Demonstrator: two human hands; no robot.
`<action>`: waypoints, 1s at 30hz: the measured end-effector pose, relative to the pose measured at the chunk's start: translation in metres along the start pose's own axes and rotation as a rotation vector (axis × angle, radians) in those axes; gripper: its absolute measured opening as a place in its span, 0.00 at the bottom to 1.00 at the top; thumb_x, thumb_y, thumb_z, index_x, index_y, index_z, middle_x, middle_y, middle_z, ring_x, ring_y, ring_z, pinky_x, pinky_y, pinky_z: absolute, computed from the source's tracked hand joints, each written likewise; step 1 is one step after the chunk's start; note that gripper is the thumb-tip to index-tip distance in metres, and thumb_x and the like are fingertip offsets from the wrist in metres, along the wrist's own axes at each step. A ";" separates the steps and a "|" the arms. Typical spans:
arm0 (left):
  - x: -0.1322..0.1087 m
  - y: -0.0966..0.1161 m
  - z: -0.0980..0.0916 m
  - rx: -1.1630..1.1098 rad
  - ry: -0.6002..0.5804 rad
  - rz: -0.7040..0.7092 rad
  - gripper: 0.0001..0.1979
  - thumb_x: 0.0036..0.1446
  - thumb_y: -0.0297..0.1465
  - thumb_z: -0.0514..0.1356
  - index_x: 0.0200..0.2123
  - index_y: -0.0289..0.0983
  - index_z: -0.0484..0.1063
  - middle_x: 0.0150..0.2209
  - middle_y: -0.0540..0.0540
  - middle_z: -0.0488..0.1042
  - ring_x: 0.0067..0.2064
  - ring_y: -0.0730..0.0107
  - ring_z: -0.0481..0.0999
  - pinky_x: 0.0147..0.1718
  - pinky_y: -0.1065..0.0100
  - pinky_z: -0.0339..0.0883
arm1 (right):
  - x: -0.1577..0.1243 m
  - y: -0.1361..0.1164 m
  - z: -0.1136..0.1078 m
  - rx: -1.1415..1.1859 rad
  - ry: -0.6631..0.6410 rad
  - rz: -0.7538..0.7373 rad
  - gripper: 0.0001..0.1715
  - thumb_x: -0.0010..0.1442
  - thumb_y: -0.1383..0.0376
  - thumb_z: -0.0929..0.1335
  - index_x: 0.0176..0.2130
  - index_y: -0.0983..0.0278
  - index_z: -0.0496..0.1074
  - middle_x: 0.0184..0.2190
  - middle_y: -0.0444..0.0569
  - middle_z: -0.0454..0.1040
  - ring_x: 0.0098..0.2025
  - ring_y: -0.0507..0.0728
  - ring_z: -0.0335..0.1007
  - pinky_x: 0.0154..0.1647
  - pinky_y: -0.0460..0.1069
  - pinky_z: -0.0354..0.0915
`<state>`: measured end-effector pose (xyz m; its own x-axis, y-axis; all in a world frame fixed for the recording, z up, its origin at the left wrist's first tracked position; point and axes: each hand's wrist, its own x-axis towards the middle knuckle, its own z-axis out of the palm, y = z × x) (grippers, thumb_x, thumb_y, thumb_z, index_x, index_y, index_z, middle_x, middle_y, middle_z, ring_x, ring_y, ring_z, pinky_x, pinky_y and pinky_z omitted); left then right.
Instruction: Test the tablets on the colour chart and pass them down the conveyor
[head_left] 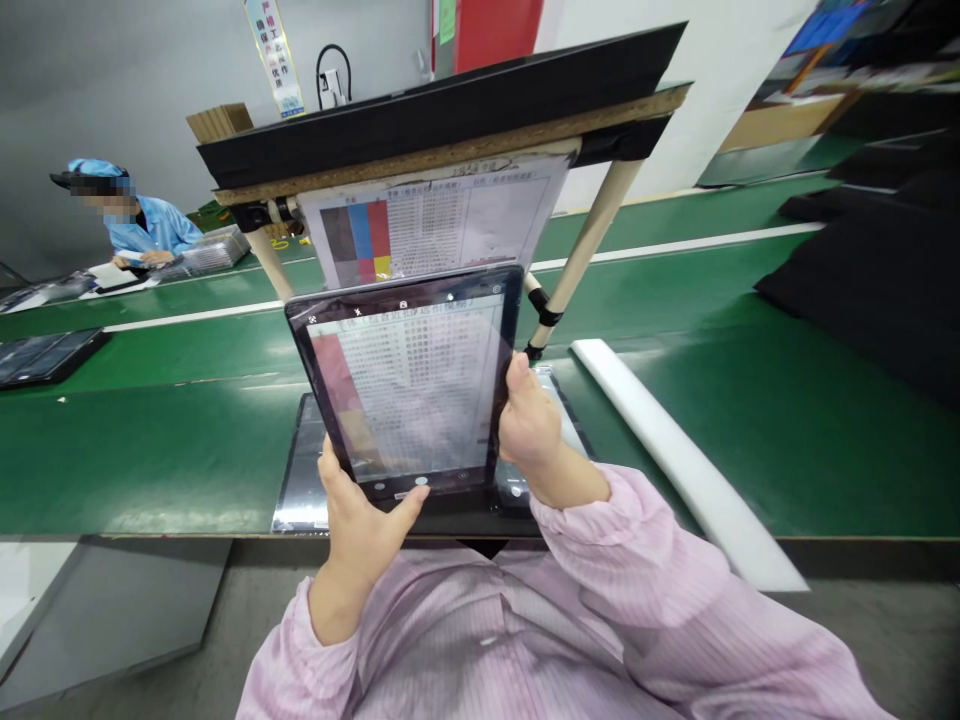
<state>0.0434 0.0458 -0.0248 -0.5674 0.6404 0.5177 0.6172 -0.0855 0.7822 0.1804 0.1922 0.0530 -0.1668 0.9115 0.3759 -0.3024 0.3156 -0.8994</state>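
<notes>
A black-framed tablet (420,390) is held up above the table, tilted toward me. Its lit screen shows a camera picture of the printed chart behind it. My left hand (360,520) grips the tablet's lower left corner, thumb lying on the bottom bezel near a round on-screen button. Around the right edge, my right hand (529,420) is closed, with its thumb pointing up. Just beyond the tablet hangs the printed chart (435,225), with color blocks and rows of text, under a board on pipe legs. Beneath the tablet lies a dark tray (300,465), mostly covered.
A pipe stand with a black-topped board (450,100) rises ahead. To the right, a long white foam strip (675,450) overhangs the green table (150,450), near dark material (885,260). Dark flat devices (49,355) lie left. A co-worker in blue (154,225) sits across.
</notes>
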 end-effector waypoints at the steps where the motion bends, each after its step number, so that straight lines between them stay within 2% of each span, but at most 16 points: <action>1: 0.001 -0.002 -0.002 -0.102 -0.006 -0.038 0.55 0.47 0.43 0.73 0.70 0.37 0.46 0.68 0.28 0.55 0.69 0.44 0.58 0.67 0.46 0.52 | 0.000 0.000 0.000 0.035 -0.033 0.011 0.37 0.61 0.33 0.61 0.45 0.58 0.78 0.54 0.47 0.76 0.72 0.64 0.49 0.72 0.63 0.52; 3: 0.004 -0.007 -0.009 -0.409 -0.028 -0.170 0.42 0.55 0.45 0.67 0.68 0.41 0.55 0.65 0.34 0.64 0.66 0.50 0.65 0.64 0.50 0.58 | -0.002 -0.001 -0.002 0.124 -0.128 0.003 0.36 0.65 0.36 0.59 0.52 0.58 0.76 0.57 0.46 0.74 0.71 0.63 0.51 0.72 0.62 0.53; 5: 0.007 -0.014 -0.018 -0.744 -0.059 -0.360 0.30 0.61 0.45 0.61 0.65 0.49 0.61 0.62 0.41 0.71 0.61 0.57 0.72 0.59 0.56 0.66 | -0.004 -0.006 -0.004 0.185 -0.224 -0.070 0.33 0.69 0.41 0.58 0.61 0.55 0.69 0.63 0.43 0.68 0.72 0.60 0.49 0.73 0.61 0.51; 8: 0.012 -0.021 -0.027 -1.044 -0.132 -0.564 0.25 0.63 0.42 0.61 0.63 0.57 0.65 0.58 0.49 0.76 0.55 0.64 0.77 0.54 0.61 0.72 | -0.007 -0.016 -0.010 0.126 -0.330 -0.218 0.33 0.72 0.47 0.56 0.71 0.50 0.52 0.72 0.37 0.50 0.74 0.59 0.40 0.76 0.60 0.43; 11: 0.011 -0.019 -0.025 -1.175 -0.189 -0.620 0.24 0.64 0.37 0.60 0.62 0.58 0.66 0.59 0.50 0.76 0.54 0.66 0.78 0.55 0.62 0.71 | -0.005 -0.024 -0.019 -0.033 -0.428 -0.273 0.37 0.72 0.47 0.55 0.73 0.50 0.40 0.74 0.34 0.39 0.75 0.61 0.34 0.76 0.60 0.39; 14: 0.007 -0.014 -0.018 -1.223 -0.179 -0.651 0.22 0.65 0.36 0.60 0.61 0.57 0.69 0.60 0.50 0.74 0.56 0.65 0.77 0.56 0.61 0.70 | -0.003 -0.027 -0.029 -0.142 -0.490 -0.336 0.37 0.73 0.49 0.54 0.74 0.51 0.36 0.74 0.35 0.37 0.75 0.60 0.34 0.76 0.59 0.39; 17: 0.002 -0.009 -0.013 -1.202 -0.143 -0.699 0.22 0.64 0.36 0.61 0.60 0.56 0.70 0.59 0.49 0.75 0.56 0.65 0.77 0.56 0.62 0.70 | -0.004 -0.024 -0.036 -0.246 -0.467 -0.379 0.37 0.74 0.52 0.55 0.74 0.52 0.36 0.74 0.36 0.38 0.75 0.58 0.33 0.76 0.58 0.36; 21: -0.003 0.002 -0.010 -1.093 -0.075 -0.813 0.24 0.62 0.37 0.63 0.61 0.57 0.69 0.56 0.50 0.78 0.53 0.65 0.80 0.57 0.59 0.69 | -0.004 -0.017 -0.039 -0.290 -0.465 -0.294 0.37 0.74 0.50 0.54 0.74 0.55 0.36 0.74 0.38 0.36 0.75 0.57 0.29 0.76 0.57 0.35; 23: -0.001 0.011 -0.010 -1.030 -0.046 -0.861 0.26 0.61 0.38 0.64 0.62 0.55 0.67 0.56 0.48 0.78 0.52 0.63 0.80 0.58 0.57 0.69 | 0.000 -0.010 -0.045 -0.273 -0.478 -0.214 0.39 0.73 0.46 0.52 0.74 0.56 0.35 0.74 0.41 0.36 0.75 0.57 0.34 0.75 0.58 0.39; 25: 0.002 0.018 -0.010 -0.972 -0.051 -0.920 0.27 0.61 0.38 0.64 0.63 0.53 0.66 0.57 0.46 0.77 0.53 0.62 0.80 0.57 0.58 0.70 | 0.006 0.001 -0.058 -0.270 -0.407 -0.096 0.44 0.71 0.41 0.49 0.74 0.56 0.29 0.74 0.46 0.40 0.73 0.58 0.48 0.72 0.60 0.50; 27: 0.007 0.019 -0.008 -0.917 -0.071 -0.990 0.28 0.60 0.37 0.65 0.63 0.49 0.67 0.58 0.44 0.76 0.54 0.61 0.79 0.55 0.61 0.72 | 0.011 0.016 -0.083 -0.331 -0.241 0.058 0.48 0.68 0.37 0.49 0.73 0.55 0.25 0.73 0.50 0.47 0.67 0.59 0.61 0.66 0.61 0.61; 29: 0.011 0.015 -0.004 -0.857 -0.083 -1.062 0.29 0.60 0.35 0.65 0.64 0.45 0.67 0.55 0.41 0.78 0.52 0.59 0.80 0.53 0.60 0.73 | 0.013 0.032 -0.115 -0.509 -0.072 0.226 0.49 0.67 0.36 0.51 0.74 0.56 0.34 0.71 0.50 0.54 0.66 0.58 0.63 0.66 0.59 0.61; 30: 0.013 0.011 0.000 -0.829 -0.095 -1.094 0.29 0.60 0.34 0.65 0.64 0.43 0.66 0.53 0.40 0.79 0.51 0.59 0.80 0.52 0.59 0.74 | 0.012 0.039 -0.132 -0.561 -0.025 0.280 0.49 0.66 0.36 0.53 0.74 0.60 0.42 0.70 0.53 0.57 0.67 0.60 0.61 0.69 0.59 0.56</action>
<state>0.0427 0.0528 -0.0094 -0.4891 0.7219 -0.4896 -0.6379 0.0869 0.7652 0.2909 0.2502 -0.0075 -0.1920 0.9755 0.1078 0.2937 0.1619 -0.9421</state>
